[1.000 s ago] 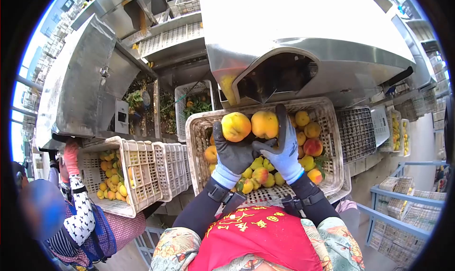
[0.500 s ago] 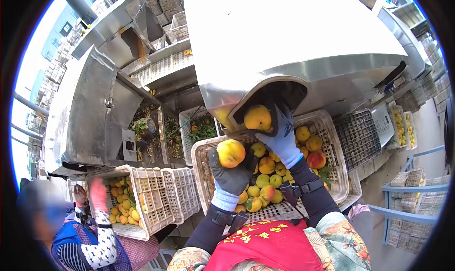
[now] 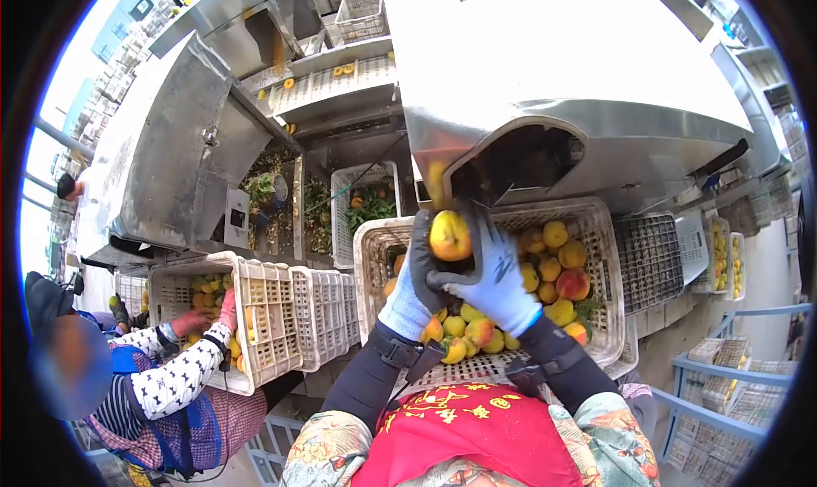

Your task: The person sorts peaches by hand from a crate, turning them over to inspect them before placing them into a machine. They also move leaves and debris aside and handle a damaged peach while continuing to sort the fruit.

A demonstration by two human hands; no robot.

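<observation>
1. On the left, another person's red-gloved hand (image 3: 191,323) reaches into a white plastic crate (image 3: 264,334) of yellow fruit.
2. The dark-gloved left hand (image 3: 417,278) closes its grip on one yellow-red round peach (image 3: 449,234).
3. The white-gloved right hand (image 3: 498,287) is clamped on the same peach. It is above the big white plastic basket (image 3: 600,232) and just below the shiny metal chute (image 3: 553,87).
4. A moment ago each hand held a peach. Now only one shows, so one peach has left the hands.
5. Count: two hands, one held peach, and more than ten loose peaches (image 3: 572,283) in the basket.

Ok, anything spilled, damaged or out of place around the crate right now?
Nothing stands out. The left hand and right hand hold one peach over the white crate, and its fruit all lies inside. Leaves sit in the smaller crate behind.
</observation>
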